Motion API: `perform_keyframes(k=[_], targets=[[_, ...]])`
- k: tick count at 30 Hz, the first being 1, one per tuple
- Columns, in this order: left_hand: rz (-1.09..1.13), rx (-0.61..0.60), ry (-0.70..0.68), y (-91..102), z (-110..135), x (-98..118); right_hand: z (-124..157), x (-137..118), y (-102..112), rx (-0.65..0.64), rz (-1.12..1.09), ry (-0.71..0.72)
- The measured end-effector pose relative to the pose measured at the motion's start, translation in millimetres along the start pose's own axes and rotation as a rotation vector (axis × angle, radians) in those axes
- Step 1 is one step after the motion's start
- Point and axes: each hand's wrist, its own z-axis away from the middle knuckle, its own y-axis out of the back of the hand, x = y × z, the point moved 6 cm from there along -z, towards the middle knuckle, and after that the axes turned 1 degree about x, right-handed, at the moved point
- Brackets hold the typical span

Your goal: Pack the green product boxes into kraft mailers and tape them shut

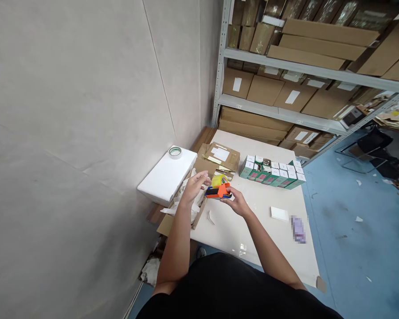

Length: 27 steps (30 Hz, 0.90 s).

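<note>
An orange and blue tape dispenser (222,190) with a roll of yellow tape (217,180) is held above the white table (239,226). My right hand (237,203) grips its right end, thumb on top and fingers below. Just left of the dispenser, my left hand (193,188) is raised with its fingers apart and extended toward the tape roll; nothing shows in it. Below the left hand is an open cardboard box (199,213) with crumpled white paper (182,204) in it. Flattened cardboard pieces (231,158) lie behind the dispenser.
A white box (168,175) carrying a tape roll (174,152) stands on the left by the wall. Several green-and-white small boxes (274,174) form rows at the back right. A small white box (279,213) and a blurred purple item (298,229) lie right. Shelving (286,110) stands behind.
</note>
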Motion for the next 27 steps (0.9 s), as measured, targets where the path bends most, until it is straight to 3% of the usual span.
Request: perform_keyframes(k=[6, 12, 17, 21, 27], targets=[[0.076, -0.003, 0.022, -4.9, -9.3, -1.4, 4.7, 1.5, -6.1, -0.017, 0.013, -0.009], [0.205, 0.071, -0.206, -10.0, -3.5, 17.1, 14.6, 22.1, -7.2, 0.015, -0.056, -0.095], [0.033, 0.058, -0.368, -18.5, 20.0, 21.8, 19.8, 38.5, -10.4, 0.055, -0.161, -0.204], [-0.121, 0.169, -0.474, -17.5, 37.3, 17.1, 20.3, 41.7, -18.7, 0.070, -0.236, -0.251], [-0.182, 0.354, -0.482, -4.4, 44.6, 9.2, 19.2, 40.3, -38.6, 0.011, -0.270, -0.260]])
